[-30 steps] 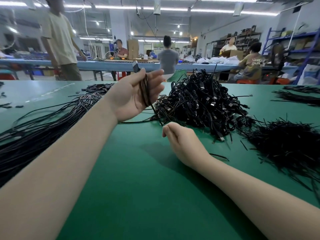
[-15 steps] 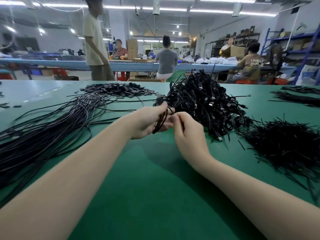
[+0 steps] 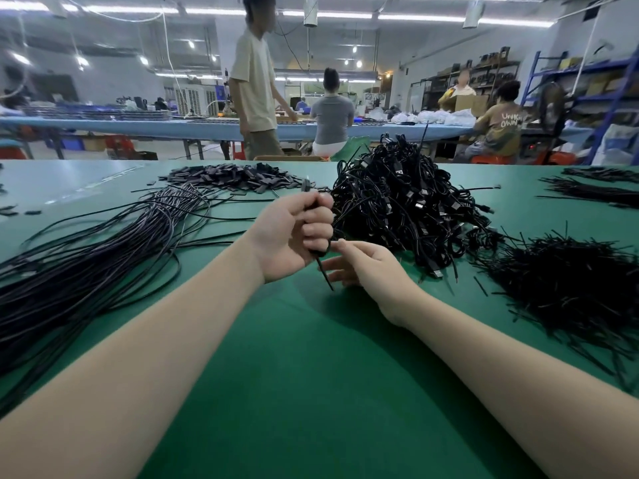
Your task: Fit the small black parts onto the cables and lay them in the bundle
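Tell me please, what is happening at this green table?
A person is working on black cables at a green table. The left hand grips a folded black cable, whose end pokes out below the fist. The right hand reaches toward that end with relaxed fingers and holds nothing. Long cables lie at the left, a tangled cable heap behind the hands, and small black parts farther back.

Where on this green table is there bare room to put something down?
The widest bare patch of green table lies near, between the forearms. A smaller one sits far left, beyond the long cable bundle. Crowded: the tangled cable heap, the heap of short black strips and the small black parts.
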Tool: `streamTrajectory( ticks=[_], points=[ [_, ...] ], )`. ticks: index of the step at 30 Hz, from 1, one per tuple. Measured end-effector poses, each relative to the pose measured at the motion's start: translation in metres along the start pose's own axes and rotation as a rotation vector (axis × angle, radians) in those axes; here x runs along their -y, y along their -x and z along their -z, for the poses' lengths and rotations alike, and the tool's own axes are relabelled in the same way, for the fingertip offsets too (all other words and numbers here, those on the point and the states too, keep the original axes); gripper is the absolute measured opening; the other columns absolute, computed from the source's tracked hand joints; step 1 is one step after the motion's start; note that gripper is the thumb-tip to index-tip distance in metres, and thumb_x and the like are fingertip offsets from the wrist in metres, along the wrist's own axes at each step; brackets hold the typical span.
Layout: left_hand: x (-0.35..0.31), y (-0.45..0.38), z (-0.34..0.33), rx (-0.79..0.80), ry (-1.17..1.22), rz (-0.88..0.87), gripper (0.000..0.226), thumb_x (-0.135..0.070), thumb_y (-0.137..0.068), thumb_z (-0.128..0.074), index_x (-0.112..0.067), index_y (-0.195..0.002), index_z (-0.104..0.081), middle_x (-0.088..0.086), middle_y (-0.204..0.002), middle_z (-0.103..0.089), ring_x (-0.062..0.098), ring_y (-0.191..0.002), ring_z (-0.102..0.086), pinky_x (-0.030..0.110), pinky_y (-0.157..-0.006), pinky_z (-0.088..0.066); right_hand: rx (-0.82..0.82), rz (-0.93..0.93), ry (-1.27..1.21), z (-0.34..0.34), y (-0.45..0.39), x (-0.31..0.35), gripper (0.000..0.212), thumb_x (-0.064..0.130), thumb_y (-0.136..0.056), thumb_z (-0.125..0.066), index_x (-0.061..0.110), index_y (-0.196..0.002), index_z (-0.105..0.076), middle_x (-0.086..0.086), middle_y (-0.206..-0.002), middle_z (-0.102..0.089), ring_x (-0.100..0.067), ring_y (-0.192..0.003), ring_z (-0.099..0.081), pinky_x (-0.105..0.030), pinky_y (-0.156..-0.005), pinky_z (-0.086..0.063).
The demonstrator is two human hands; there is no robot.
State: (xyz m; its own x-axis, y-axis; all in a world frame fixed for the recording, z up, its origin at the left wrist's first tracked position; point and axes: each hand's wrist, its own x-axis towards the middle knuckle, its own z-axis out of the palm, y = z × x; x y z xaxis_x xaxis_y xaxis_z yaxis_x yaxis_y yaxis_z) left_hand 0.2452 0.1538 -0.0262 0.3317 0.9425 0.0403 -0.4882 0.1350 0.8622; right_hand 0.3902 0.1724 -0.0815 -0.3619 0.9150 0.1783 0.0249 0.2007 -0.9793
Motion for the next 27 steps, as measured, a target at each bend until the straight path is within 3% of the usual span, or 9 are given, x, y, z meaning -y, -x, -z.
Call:
streamTrajectory(
  ticks=[3, 7, 11, 13, 17, 20, 23, 25, 27],
  points=[
    [0.015, 0.0, 0.004, 0.015, -0.044, 0.075, 0.025, -0.031, -0.099, -0.037, -0.019, -0.081, -0.05, -0.009, -0.06, -0.044, 0.005, -0.053, -0.046, 0.016, -0.05, -0.04, 0.051, 0.015, -0.008, -0.001, 0.001, -0.001, 0.022, 0.027, -0.096, -0.055, 0.019, -0.08, -0.068, 0.007, -0.069, -0.069, -0.016, -0.068, -0.067, -0.03, -0.072, -0.047],
    [0.018, 0.0, 0.01, -0.118, -0.03, 0.014, 0.034, -0.028, -0.103, -0.036, -0.013, -0.088, -0.061, 0.001, -0.073, -0.069, 0.015, -0.071, -0.069, 0.023, -0.066, -0.056, 0.003, 0.021, -0.015, 0.004, -0.002, -0.003, 0.022, 0.006, -0.095, -0.053, 0.018, -0.082, -0.067, -0.003, -0.072, -0.065, -0.013, -0.062, -0.065, -0.026, -0.064, -0.046],
    [0.029, -0.003, 0.016, -0.231, -0.259, 0.021, 0.032, -0.032, -0.103, -0.037, -0.021, -0.083, -0.059, -0.006, -0.075, -0.059, 0.008, -0.066, -0.055, 0.022, -0.06, -0.045, -0.162, -0.018, -0.1, 0.009, -0.009, -0.009, 0.018, 0.009, -0.095, -0.053, 0.017, -0.096, -0.069, 0.001, -0.063, -0.064, -0.009, -0.055, -0.06, -0.024, -0.06, -0.048],
    [0.037, -0.006, 0.02, -0.285, -0.307, -0.036, 0.031, -0.03, -0.103, -0.037, -0.021, -0.082, -0.057, -0.005, -0.084, -0.056, 0.007, -0.069, -0.049, 0.02, -0.061, -0.043, -0.198, 0.014, 0.004, 0.008, -0.01, -0.013, 0.02, 0.011, -0.096, -0.051, 0.014, -0.107, -0.068, 0.004, -0.068, -0.066, -0.009, -0.058, -0.064, -0.027, -0.065, -0.053],
    [0.042, -0.007, 0.024, -0.266, -0.237, -0.142, 0.034, -0.024, -0.104, -0.035, -0.013, -0.082, -0.058, 0.0, -0.127, -0.061, 0.015, -0.094, -0.05, 0.034, -0.094, -0.041, -0.091, 0.164, 0.402, 0.002, -0.006, -0.012, 0.015, 0.031, -0.095, -0.053, 0.033, -0.091, -0.068, 0.012, -0.069, -0.065, -0.002, -0.06, -0.062, -0.026, -0.063, -0.05],
    [0.044, -0.007, 0.024, -0.266, -0.27, -0.16, 0.034, -0.026, -0.104, -0.035, -0.013, -0.086, -0.061, -0.001, -0.113, -0.068, 0.018, -0.096, -0.061, 0.038, -0.098, -0.045, -0.052, 0.181, 0.5, 0.0, -0.005, -0.011, 0.019, 0.048, -0.084, -0.065, 0.029, -0.087, -0.064, 0.008, -0.075, -0.066, 0.001, -0.062, -0.055, -0.018, -0.062, -0.047],
    [0.046, -0.005, 0.02, -0.269, -0.362, -0.144, 0.032, -0.032, -0.103, -0.04, -0.02, -0.086, -0.065, -0.003, -0.091, -0.072, 0.014, -0.081, -0.068, 0.03, -0.079, -0.053, -0.045, 0.196, 0.611, -0.005, -0.002, -0.01, 0.049, 0.05, -0.075, -0.073, 0.023, -0.11, -0.053, 0.017, -0.092, -0.059, 0.001, -0.082, -0.056, -0.006, -0.067, -0.042],
    [0.047, -0.006, 0.018, -0.287, -0.411, -0.165, 0.03, -0.033, -0.102, -0.041, -0.022, -0.087, -0.064, -0.003, -0.087, -0.069, 0.013, -0.08, -0.065, 0.026, -0.077, -0.051, -0.036, 0.19, 0.672, -0.009, -0.001, -0.009, 0.064, 0.05, -0.08, -0.069, 0.015, -0.128, -0.044, 0.004, -0.111, -0.061, -0.014, -0.1, -0.059, -0.024, -0.08, -0.047],
    [0.049, -0.008, 0.017, -0.291, -0.447, -0.195, 0.03, -0.033, -0.103, -0.04, -0.022, -0.087, -0.062, -0.002, -0.088, -0.066, 0.011, -0.081, -0.061, 0.025, -0.078, -0.047, -0.052, 0.173, 0.763, -0.013, 0.0, -0.008, 0.057, 0.049, -0.088, -0.059, 0.012, -0.128, -0.041, -0.005, -0.115, -0.061, -0.024, -0.103, -0.059, -0.034, -0.079, -0.047]
  ],
)
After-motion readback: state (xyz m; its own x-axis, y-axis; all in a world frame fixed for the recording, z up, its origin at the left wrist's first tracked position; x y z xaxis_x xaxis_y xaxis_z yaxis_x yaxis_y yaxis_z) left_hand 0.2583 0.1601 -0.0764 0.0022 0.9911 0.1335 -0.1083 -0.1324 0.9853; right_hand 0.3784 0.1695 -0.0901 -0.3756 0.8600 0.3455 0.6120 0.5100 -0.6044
